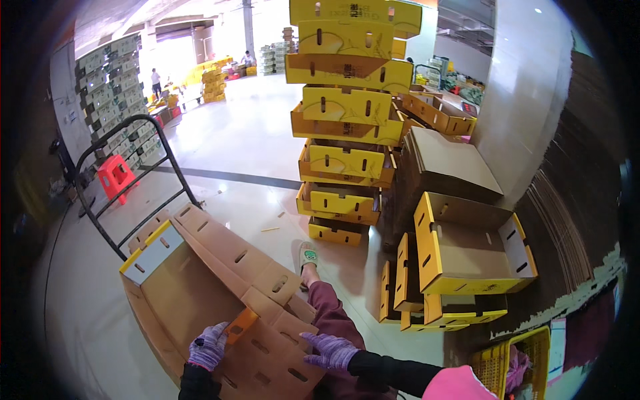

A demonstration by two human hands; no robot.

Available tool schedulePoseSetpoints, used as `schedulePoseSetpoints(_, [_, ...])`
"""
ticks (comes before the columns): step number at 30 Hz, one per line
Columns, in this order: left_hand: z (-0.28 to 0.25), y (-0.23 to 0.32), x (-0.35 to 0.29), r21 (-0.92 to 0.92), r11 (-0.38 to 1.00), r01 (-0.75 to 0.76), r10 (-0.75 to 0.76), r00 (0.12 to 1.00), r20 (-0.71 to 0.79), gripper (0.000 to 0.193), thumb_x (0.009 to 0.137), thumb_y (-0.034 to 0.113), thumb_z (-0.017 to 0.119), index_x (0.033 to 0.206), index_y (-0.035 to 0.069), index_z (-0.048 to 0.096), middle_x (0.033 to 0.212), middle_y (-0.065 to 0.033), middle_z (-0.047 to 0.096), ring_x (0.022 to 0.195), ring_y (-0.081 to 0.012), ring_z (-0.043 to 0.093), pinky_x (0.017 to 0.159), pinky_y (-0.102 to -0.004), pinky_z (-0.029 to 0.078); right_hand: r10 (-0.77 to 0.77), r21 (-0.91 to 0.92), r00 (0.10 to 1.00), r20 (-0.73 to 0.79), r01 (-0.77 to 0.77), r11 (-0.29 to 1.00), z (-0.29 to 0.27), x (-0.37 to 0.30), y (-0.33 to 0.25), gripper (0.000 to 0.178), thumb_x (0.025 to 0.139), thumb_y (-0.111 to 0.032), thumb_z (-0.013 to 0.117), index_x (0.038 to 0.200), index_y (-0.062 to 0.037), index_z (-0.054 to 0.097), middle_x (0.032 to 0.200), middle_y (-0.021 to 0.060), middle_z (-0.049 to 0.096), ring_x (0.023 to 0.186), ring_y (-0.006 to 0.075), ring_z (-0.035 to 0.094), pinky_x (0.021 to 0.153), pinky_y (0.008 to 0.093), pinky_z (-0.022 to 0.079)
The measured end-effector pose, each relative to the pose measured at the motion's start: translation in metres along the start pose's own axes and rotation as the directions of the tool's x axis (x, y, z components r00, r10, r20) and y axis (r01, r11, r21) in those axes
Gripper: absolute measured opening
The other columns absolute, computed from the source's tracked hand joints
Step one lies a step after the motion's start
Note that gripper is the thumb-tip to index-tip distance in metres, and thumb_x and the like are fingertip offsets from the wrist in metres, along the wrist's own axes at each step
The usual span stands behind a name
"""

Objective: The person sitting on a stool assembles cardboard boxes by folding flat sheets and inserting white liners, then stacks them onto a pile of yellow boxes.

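Observation:
A large flat cardboard box blank (pixel 200 287), brown inside with yellow and white edges, lies across my lap and a cart. My left hand (pixel 208 347), in a purple knit glove, grips an orange-edged flap (pixel 241 325) of the blank near its lower middle. My right hand (pixel 331 351), also gloved, rests with spread fingers on the slotted panel at the blank's right edge. My leg in dark red trousers and a green slipper (pixel 308 255) stretch out past the blank.
A tall, leaning stack of folded yellow boxes (pixel 347 113) stands ahead. More assembled yellow boxes (pixel 467 247) pile at the right beside flat brown cardboard (pixel 447 157). A black cart handle (pixel 127 180), a red stool (pixel 115 175) and a yellow crate (pixel 513 360) are nearby.

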State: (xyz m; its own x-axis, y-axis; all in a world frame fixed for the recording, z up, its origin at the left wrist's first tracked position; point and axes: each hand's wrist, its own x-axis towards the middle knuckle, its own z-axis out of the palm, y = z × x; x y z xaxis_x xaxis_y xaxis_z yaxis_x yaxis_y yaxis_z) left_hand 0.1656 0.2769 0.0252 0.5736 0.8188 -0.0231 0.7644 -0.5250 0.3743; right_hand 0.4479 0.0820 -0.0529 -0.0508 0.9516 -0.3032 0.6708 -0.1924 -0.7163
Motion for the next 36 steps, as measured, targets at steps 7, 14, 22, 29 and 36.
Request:
schedulePoseSetpoints(7, [-0.009, 0.001, -0.008, 0.038, 0.999, -0.020, 0.019, 0.999, 0.041, 0.035, 0.092, 0.032, 0.053, 0.123, 0.017, 0.059, 0.110, -0.0146, 0.061, 0.099, -0.0338, 0.061, 0.084, -0.0427, 0.051, -0.181, 0.486, 0.978, 0.103, 0.109, 0.867, -0.028, -0.006, -0.046, 0.086, 0.084, -0.040, 0.070, 0.148, -0.0063, 0.024, 0.145, 0.0164, 0.039, 0.134, 0.0227, 0.037, 0.111, 0.0342, 0.030])
schedulePoseSetpoints(14, [0.009, 0.004, -0.016, -0.060, 0.950, -0.306, 0.306, 0.881, 0.360, 0.036, 0.094, 0.028, 0.049, 0.123, 0.007, 0.057, 0.118, -0.0203, 0.057, 0.105, -0.0350, 0.058, 0.090, -0.0411, 0.049, -0.652, -0.389, 0.758, -0.005, 0.599, 0.700, -0.084, 0.081, -0.111, 0.077, 0.083, -0.054, 0.063, 0.139, -0.0047, 0.041, 0.128, 0.0190, 0.052, 0.124, 0.0364, 0.046, 0.108, 0.0417, 0.033])
schedulePoseSetpoints(22, [-0.063, -0.046, -0.098, -0.918, 0.377, 0.123, -0.181, 0.982, 0.057, 0.042, 0.088, 0.026, 0.061, 0.125, 0.008, 0.055, 0.110, -0.0081, 0.058, 0.093, -0.0231, 0.056, 0.080, -0.0376, 0.047, -0.410, -0.194, 0.899, -0.155, 0.380, 0.905, -0.055, 0.132, -0.119, 0.078, 0.079, -0.071, 0.054, 0.113, -0.0008, 0.059, 0.106, 0.0229, 0.063, 0.112, 0.0387, 0.054, 0.108, 0.0434, 0.032])
schedulePoseSetpoints(29, [-0.033, 0.083, -0.170, 0.125, 0.977, 0.173, -0.102, 0.893, -0.438, 0.085, 0.069, 0.043, 0.075, 0.137, 0.006, 0.042, 0.141, -0.0254, 0.033, 0.127, -0.0493, 0.033, 0.102, -0.0610, 0.029, -0.283, -0.178, 0.895, -0.345, 0.234, 0.956, -0.034, 0.129, -0.142, 0.061, 0.079, -0.051, 0.068, 0.118, -0.0048, 0.058, 0.105, 0.0179, 0.064, 0.103, 0.0374, 0.058, 0.100, 0.0424, 0.038])
schedulePoseSetpoints(36, [0.008, -0.012, -0.093, 0.319, 0.909, 0.268, -0.154, 0.928, -0.340, 0.085, 0.065, 0.035, 0.078, 0.137, 0.008, 0.042, 0.128, -0.0205, 0.050, 0.118, -0.0379, 0.049, 0.099, -0.0454, 0.041, -0.719, -0.759, 0.586, -0.375, 0.252, 0.601, 0.003, 0.164, -0.118, 0.068, 0.083, -0.026, 0.062, 0.145, -0.0165, 0.035, 0.142, 0.0214, 0.036, 0.130, 0.0395, 0.036, 0.107, 0.0589, 0.027])
